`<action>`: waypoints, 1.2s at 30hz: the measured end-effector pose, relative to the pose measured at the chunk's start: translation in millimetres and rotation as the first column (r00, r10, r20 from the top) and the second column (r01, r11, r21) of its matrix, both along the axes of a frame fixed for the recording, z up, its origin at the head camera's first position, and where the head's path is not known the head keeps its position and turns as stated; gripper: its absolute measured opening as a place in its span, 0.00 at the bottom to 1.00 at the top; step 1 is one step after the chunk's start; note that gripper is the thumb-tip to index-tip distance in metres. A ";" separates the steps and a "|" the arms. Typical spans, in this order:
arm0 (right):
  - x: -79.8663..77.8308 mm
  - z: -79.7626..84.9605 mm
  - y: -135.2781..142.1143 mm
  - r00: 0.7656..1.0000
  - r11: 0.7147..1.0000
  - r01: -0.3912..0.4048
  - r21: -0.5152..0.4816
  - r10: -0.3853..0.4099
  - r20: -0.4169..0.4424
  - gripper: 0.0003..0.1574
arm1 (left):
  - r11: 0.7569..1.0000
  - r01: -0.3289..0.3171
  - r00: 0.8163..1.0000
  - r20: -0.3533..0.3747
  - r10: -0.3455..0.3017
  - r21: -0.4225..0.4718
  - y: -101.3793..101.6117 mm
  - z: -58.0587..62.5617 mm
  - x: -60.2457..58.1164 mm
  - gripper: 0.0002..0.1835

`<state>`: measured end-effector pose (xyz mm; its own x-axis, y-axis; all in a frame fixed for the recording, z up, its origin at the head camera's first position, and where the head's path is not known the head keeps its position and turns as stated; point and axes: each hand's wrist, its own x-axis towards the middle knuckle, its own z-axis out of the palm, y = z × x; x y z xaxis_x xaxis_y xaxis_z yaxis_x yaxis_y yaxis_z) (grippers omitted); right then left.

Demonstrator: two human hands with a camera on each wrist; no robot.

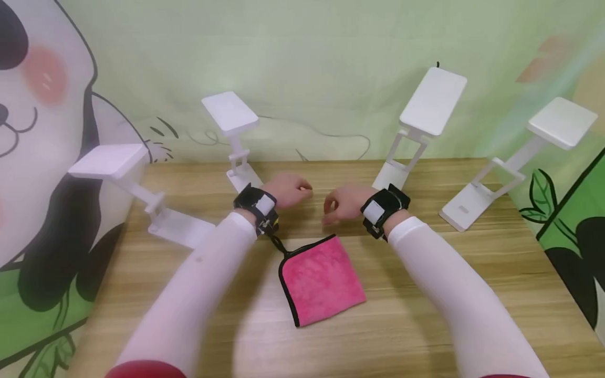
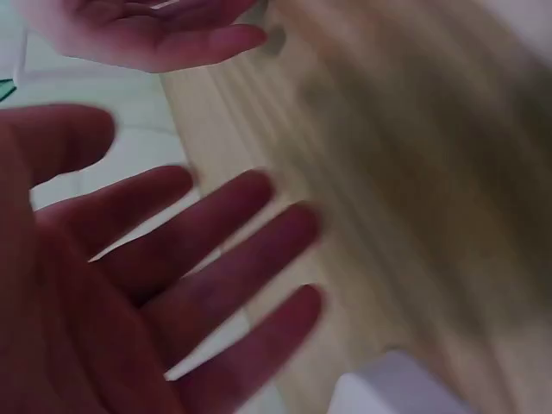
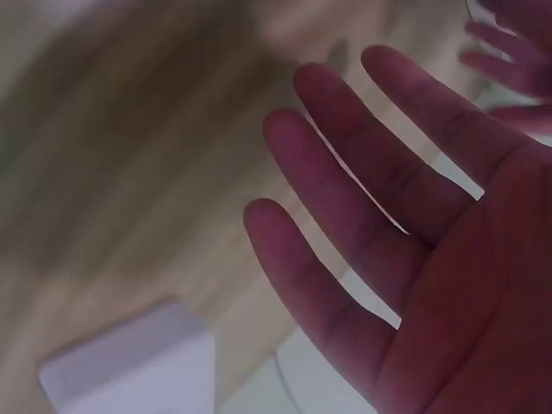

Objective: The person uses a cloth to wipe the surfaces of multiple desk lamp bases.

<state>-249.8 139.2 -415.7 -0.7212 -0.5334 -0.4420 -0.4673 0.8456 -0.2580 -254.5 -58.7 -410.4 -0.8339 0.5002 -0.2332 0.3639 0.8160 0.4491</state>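
My left hand hovers over the middle of the table with loosely bent fingers and nothing in them. Facing it, a short gap away, is my right hand, also holding nothing. Both wrist views show spread, relaxed fingers and bare palms. Nearer to me lies a folded pink cloth with black edging and a black loop that runs toward my left wrist. A white folding desk lamp stands just behind my left hand, and a second white lamp stands behind my right hand.
Another white lamp stands at the left, its base partly behind my left forearm. A further white lamp stands at the right. The wooden table ends at a pale green backdrop with panda drawings.
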 end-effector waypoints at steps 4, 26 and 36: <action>13.3 -9.9 1.3 1.000 1.000 -0.022 -0.003 0.022 0.015 0.28 | 0.999 0.038 0.992 0.119 -0.039 0.018 -4.6 -9.0 13.8 0.22; 54.5 -13.1 -6.6 0.990 0.990 -0.141 0.010 0.141 0.001 0.19 | 0.997 -0.022 0.999 0.030 0.020 0.072 -16.3 -34.4 34.4 0.21; 49.6 -13.6 -3.2 0.982 0.982 -0.080 -0.169 0.107 0.154 0.18 | 0.977 -0.015 0.979 0.202 -0.029 0.212 -15.8 -29.3 44.3 0.24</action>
